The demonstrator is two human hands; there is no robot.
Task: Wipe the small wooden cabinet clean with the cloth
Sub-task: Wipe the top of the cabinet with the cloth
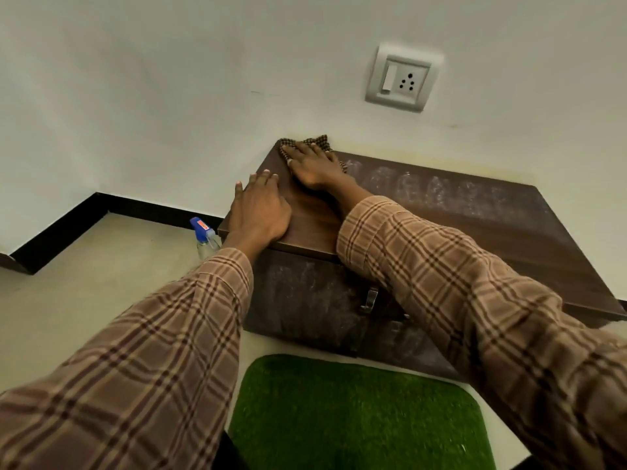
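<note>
1. A low wooden cabinet [441, 212] stands against a white wall; its long top runs off to the right.
2. The right hand [314, 164] presses a checked cloth [320, 141] flat on the back left corner, fingers straight, not curled round it.
3. The left hand [259, 212] rests open on the left edge, nearer the person.
4. Dusty, smeared wood lies rightward of the cloth, so the wipe likely travels that way.
5. A spray bottle [205, 237] stands on the floor beside the cabinet.
</note>
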